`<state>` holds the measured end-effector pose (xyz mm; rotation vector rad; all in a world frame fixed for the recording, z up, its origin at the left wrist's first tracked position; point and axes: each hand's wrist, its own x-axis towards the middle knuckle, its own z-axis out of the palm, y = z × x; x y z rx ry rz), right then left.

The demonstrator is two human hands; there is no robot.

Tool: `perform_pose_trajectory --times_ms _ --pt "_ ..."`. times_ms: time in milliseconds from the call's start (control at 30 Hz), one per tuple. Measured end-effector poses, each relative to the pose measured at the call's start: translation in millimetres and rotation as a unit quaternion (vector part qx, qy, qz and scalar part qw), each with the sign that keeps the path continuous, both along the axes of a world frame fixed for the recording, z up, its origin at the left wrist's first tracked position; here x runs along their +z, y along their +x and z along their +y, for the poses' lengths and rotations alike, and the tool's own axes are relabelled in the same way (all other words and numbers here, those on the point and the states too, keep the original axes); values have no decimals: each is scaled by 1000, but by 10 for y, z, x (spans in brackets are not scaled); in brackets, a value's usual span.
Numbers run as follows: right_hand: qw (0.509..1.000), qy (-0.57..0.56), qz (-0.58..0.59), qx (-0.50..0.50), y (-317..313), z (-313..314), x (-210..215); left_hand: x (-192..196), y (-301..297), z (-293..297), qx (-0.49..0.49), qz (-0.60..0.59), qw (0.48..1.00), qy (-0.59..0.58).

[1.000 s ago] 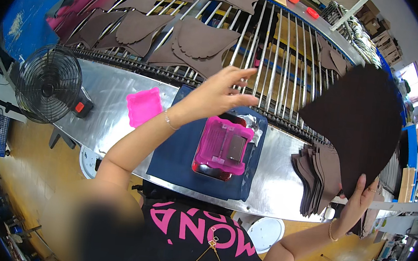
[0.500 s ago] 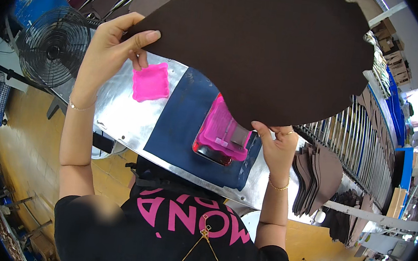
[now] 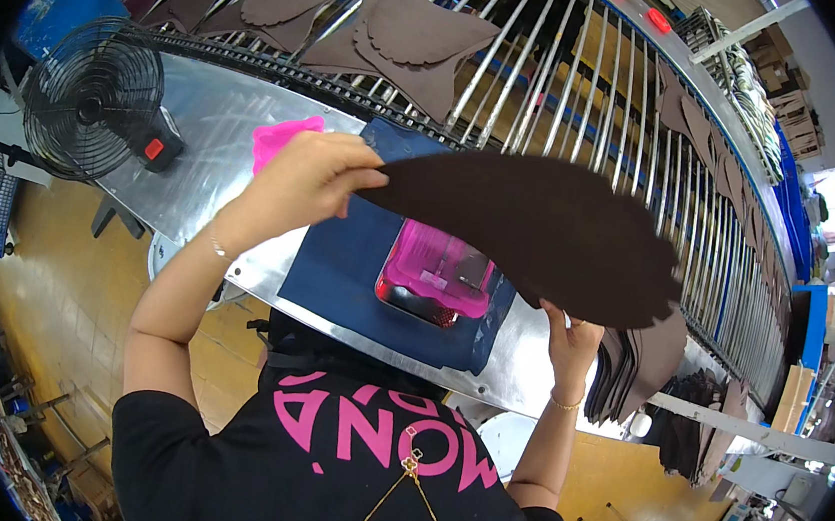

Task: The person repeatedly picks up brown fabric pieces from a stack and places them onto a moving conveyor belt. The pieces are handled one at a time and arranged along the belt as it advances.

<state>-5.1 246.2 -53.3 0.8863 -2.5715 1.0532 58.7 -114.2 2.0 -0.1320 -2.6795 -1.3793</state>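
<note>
Leather piece point(image 3: 541, 227) now lower and flatter than half second ago, held over pink machine point(image 3: 436, 277) on blue mat point(image 3: 341, 273). Left hand point(image 3: 305, 174) pinches left end; right hand point(image 3: 571, 341) grips right edge. Looks ready for laying down.

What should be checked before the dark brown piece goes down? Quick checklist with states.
1. Left hand grips one end of the dark brown piece: ok.
2. Right hand holds the other end from below: ok.
3. Piece held flat, no fold visible: ok.
4. Blue mat free underneath: not ok, the pink box sits on it.
5. Stack of cut pieces at the table edge stable: cannot tell, partly hidden.
6. Fan clear of the piece: ok, it stands well to the left.
</note>
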Motion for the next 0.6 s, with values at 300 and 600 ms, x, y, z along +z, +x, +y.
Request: perform_pose_trajectory --times_ms 300,600 --pt "955 -102 -155 -230 435 1264 -148 -51 -335 742 -139 163 966 -147" --pt "951 -203 -90 -215 49 945 973 58 -648 649 -158 196 968 17"
